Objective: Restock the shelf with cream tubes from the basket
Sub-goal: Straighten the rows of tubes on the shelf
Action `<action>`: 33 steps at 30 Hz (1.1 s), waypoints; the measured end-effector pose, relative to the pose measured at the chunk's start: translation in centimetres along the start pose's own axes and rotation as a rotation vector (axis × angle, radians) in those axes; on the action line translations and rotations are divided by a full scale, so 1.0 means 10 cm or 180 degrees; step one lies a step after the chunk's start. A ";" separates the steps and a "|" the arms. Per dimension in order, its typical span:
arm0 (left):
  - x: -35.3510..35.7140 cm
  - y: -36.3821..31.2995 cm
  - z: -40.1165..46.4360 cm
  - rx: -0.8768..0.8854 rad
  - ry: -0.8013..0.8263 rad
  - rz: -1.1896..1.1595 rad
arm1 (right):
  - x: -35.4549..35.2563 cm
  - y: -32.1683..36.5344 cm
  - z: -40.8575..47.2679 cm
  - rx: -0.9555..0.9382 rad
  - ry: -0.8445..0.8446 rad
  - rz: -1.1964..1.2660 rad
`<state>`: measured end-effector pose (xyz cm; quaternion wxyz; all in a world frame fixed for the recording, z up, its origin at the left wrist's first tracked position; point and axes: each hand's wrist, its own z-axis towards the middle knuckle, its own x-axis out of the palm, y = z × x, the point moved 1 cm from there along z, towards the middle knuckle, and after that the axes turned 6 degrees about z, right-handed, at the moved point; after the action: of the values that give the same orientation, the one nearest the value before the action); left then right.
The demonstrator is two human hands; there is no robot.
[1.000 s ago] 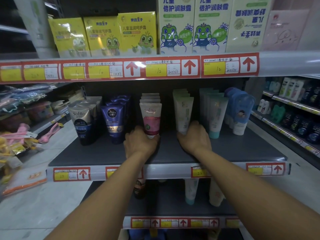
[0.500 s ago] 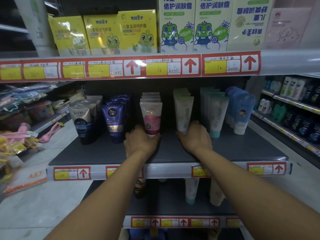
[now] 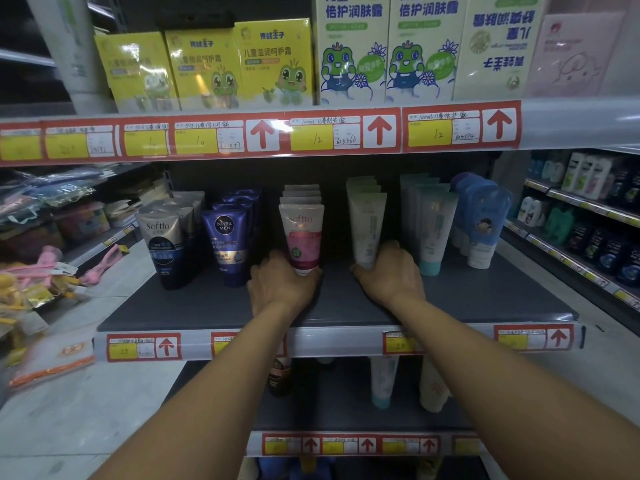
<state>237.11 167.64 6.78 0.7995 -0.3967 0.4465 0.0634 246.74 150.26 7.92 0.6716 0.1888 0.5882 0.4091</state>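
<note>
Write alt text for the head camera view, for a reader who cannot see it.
A person's left hand grips the pink-and-white Softto cream tube, while the right hand grips the pale green-and-white cream tube, both tubes heading rows on a dark grey shelf.

grey tube (image 3: 162,244): Softto | blue tube (image 3: 227,244): NIVEA MEN | pink tube (image 3: 302,237): Softto
</note>
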 end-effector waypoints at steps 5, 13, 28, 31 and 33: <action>-0.07 -0.07 -0.08 -0.0133 -0.0098 -0.0358 | -0.05 0.04 -0.09 -0.0305 -0.0590 0.0269; -0.19 -0.14 -0.28 0.0200 -0.0726 -0.0849 | -0.20 0.09 -0.30 -0.0854 -0.1264 0.0584; 0.11 -0.91 -0.73 0.1212 -0.0013 -0.0540 | -1.17 -0.63 -0.34 -0.0947 -0.1513 -0.0145; 0.23 -1.15 -0.82 0.1183 0.0144 -0.0649 | -1.30 -0.80 -0.33 -0.0790 -0.1561 -0.0198; 0.30 -1.30 -0.85 0.1094 0.0181 -0.0755 | -1.37 -0.88 -0.32 -0.0737 -0.1537 -0.0200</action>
<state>239.15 152.18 9.55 0.8444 -0.3058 0.4233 -0.1195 246.94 133.73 9.33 0.8219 0.1845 0.3659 0.3957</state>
